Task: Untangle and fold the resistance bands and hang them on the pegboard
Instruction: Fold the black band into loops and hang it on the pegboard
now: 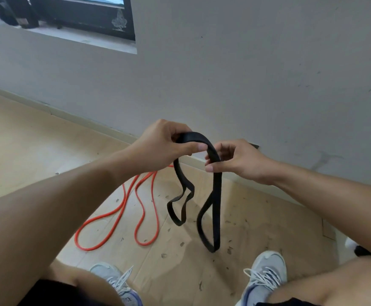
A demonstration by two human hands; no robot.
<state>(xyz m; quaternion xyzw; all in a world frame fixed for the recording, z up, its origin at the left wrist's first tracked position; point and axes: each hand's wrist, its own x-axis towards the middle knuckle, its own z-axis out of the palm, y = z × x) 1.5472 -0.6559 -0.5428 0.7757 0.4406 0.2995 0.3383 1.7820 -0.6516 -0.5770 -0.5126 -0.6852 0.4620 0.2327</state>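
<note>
A flat black resistance band (216,195) hangs folded in front of me, arching between both hands. My left hand (164,146) grips the top of the arch with fingers and thumb curled round it. My right hand (237,160) pinches the band's right strand just below the arch. Two black loops dangle under the hands, the left one short and twisted, the right one longer, reaching down toward the floor. A thin orange resistance band (140,208) lies in loose curves on the floor to the left, partly hidden by my left forearm. No pegboard is in view.
A grey wall (246,74) stands right in front, with a pale skirting board along its foot. A dark window (80,16) sits at the upper left. My two grey sneakers (266,274) stand on the scuffed wooden floor (25,151).
</note>
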